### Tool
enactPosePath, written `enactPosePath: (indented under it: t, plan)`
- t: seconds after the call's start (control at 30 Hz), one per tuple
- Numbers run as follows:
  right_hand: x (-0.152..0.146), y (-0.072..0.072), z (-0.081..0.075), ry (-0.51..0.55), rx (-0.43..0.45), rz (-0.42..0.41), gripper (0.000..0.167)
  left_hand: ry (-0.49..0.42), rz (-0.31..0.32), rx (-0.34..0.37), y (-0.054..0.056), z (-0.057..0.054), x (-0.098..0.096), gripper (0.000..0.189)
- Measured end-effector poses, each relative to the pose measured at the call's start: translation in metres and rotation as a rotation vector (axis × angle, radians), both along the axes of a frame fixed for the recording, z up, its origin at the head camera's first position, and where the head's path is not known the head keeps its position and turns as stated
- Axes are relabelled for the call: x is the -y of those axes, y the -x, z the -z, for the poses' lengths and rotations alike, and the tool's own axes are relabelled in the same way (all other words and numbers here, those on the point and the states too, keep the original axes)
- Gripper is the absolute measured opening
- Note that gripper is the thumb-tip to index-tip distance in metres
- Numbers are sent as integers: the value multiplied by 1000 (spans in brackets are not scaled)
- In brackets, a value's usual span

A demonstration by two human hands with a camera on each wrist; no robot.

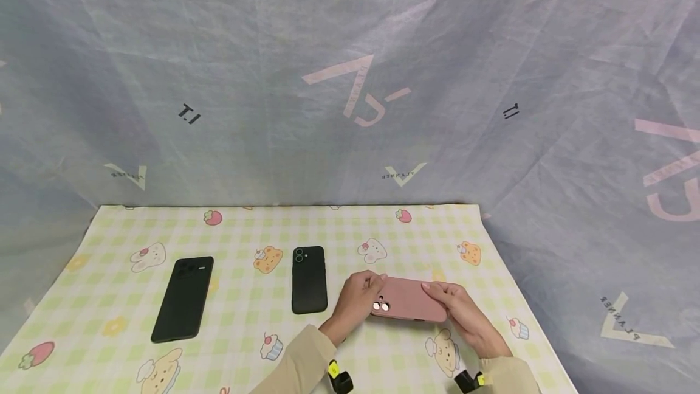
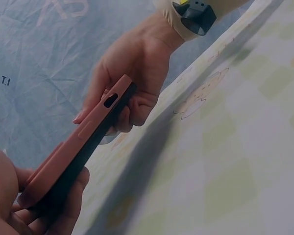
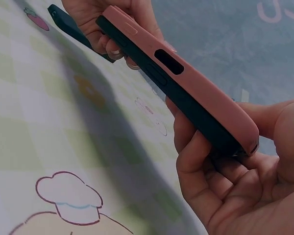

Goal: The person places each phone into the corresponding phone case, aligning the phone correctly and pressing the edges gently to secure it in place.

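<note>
A pink phone case is held lengthwise above the right half of the table, its camera holes toward the left. In both wrist views a dark phone lies against the case's open side, with a good part of its edge standing out of it. My left hand grips the camera end, thumb on the case and fingers beneath the phone. At the other end my right hand pinches case and phone the same way. The phone's screen face is hidden.
Left of my hands a black phone lies back up on the checked tablecloth. A larger black phone lies farther left, also back up. Grey printed fabric hangs behind the table and along its sides.
</note>
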State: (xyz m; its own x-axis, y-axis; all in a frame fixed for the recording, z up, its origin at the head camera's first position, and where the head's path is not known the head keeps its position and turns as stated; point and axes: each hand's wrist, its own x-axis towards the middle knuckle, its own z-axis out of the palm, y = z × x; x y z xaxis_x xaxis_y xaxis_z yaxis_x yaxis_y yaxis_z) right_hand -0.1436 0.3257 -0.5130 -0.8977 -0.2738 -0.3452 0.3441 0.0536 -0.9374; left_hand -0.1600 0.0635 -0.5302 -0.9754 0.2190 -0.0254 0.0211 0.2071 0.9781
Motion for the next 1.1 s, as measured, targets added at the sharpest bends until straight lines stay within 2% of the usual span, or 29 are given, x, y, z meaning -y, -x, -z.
enactPosePath:
  t: [0.27,0.67,1.0,1.1]
  plan:
    - [-2,-2,-1,28,-9,-12,29,16,-14,20,0,2,0,35]
    - [-3,-3,-2,40,-11,-4,29,-12,2,8,-1,3,-1,37]
    - [-5,-4,-2,41,15,56,31,-30,59,70,-4,4,-4,22]
    - [-6,-4,-4,11,10,86,34,-118,97,138,-6,2,-4,23]
